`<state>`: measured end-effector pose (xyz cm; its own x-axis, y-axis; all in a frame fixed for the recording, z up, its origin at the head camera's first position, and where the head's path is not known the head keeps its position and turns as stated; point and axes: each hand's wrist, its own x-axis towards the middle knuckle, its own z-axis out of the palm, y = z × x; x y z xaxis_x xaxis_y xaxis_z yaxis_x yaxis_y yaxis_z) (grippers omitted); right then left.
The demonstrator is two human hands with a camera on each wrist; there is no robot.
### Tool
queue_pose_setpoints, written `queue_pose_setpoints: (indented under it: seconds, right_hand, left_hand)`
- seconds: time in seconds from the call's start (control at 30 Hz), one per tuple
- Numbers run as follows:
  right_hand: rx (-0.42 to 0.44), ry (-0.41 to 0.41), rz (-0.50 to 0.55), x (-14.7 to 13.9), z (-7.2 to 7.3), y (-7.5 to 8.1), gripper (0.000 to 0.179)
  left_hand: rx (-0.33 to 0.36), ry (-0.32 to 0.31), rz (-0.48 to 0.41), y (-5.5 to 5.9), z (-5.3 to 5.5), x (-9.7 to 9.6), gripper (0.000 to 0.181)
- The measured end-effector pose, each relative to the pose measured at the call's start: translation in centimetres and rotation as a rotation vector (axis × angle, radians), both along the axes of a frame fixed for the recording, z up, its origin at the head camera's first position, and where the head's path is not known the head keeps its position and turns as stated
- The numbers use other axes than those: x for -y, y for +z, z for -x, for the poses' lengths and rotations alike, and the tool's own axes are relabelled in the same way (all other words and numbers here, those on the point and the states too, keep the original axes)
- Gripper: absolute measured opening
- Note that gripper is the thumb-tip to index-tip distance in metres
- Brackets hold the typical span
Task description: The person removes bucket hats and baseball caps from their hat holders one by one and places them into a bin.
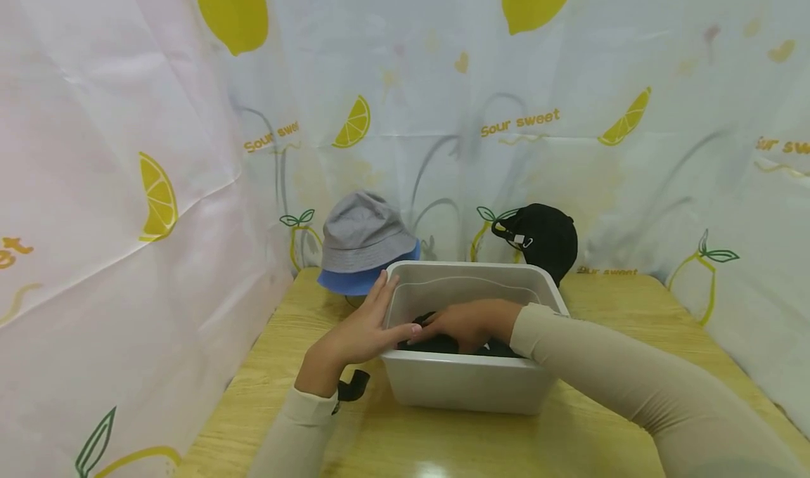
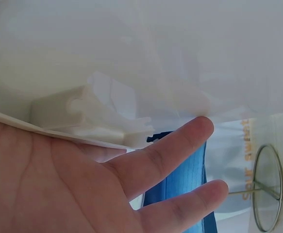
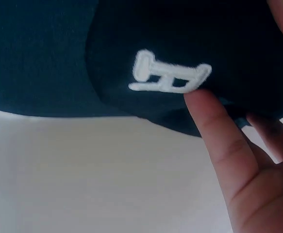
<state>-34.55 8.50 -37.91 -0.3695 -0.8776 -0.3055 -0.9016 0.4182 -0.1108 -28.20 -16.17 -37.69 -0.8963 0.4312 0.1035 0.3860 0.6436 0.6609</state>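
A pale grey plastic bin stands on the wooden table. My left hand rests at its left rim, fingers extended along the outer wall and thumb over the edge. In the left wrist view, two straight fingers lie beneath the bin's pale wall. My right hand reaches down inside the bin and grips a dark cap. One finger touches the white embroidered letter on its front, while others go behind the cap's edge. The bin's front wall hides part of the cap in the head view.
Behind the bin, a grey bucket hat with a blue one under it sits at the left. A black cap is raised at the right. A lemon-print curtain hangs around the wooden table.
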Motion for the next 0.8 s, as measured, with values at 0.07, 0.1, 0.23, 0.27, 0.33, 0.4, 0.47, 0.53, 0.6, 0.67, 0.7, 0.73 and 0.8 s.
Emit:
queue_pose_setpoints:
  seconds: [0.07, 0.1, 0.23, 0.27, 0.33, 0.4, 0.47, 0.53, 0.6, 0.67, 0.7, 0.73, 0.8]
  right_hand:
    - [0.002, 0.008, 0.003, -0.02, 0.02, -0.15, 0.089]
    - [0.001, 0.012, 0.001, -0.03, 0.02, -0.22, 0.088]
    - [0.001, 0.025, -0.003, -0.02, 0.05, -0.37, 0.087]
    - [0.002, 0.027, -0.005, 0.01, 0.08, -0.41, 0.087]
    - [0.006, 0.025, -0.004, 0.05, 0.12, -0.43, 0.087]
    - [0.004, 0.021, -0.005, 0.09, 0.18, -0.47, 0.088]
    - [0.005, 0.014, -0.008, 0.12, 0.21, -0.5, 0.088]
    - [0.001, 0.017, -0.015, 0.13, 0.24, -0.56, 0.089]
    - [0.0, 0.025, -0.03, 0.17, 0.23, -0.6, 0.089]
    - [0.008, 0.031, -0.042, 0.21, 0.19, -0.58, 0.087]
    - [0.014, 0.029, -0.053, 0.22, 0.17, -0.57, 0.087]
    - [0.021, 0.022, -0.064, 0.2, 0.15, -0.54, 0.087]
    - [0.035, 0.007, -0.079, 0.18, 0.14, -0.48, 0.085]
  left_hand:
    - [0.0, -0.001, 0.0, 0.1, -0.07, -0.02, 0.11]
    - [0.0, -0.003, 0.001, 0.14, -0.1, -0.02, 0.11]
    - [-0.007, -0.004, 0.012, -0.06, 0.06, 0.0, 0.109]
    - [-0.01, -0.004, 0.015, -0.1, 0.11, 0.01, 0.109]
    - [-0.016, -0.004, 0.02, -0.22, 0.24, 0.04, 0.108]
    - [-0.018, -0.002, 0.021, -0.21, 0.27, 0.1, 0.108]
    - [-0.017, -0.001, 0.017, -0.15, 0.24, 0.12, 0.108]
    - [-0.015, 0.0, 0.015, -0.15, 0.22, 0.16, 0.109]
    - [-0.01, 0.003, 0.013, -0.19, 0.17, 0.2, 0.109]
    - [-0.006, 0.009, 0.016, -0.28, 0.17, 0.18, 0.11]
    - [-0.007, 0.011, 0.017, -0.3, 0.17, 0.17, 0.11]
    - [-0.006, 0.013, 0.018, -0.33, 0.17, 0.14, 0.11]
    - [-0.005, 0.012, 0.016, -0.33, 0.17, 0.06, 0.11]
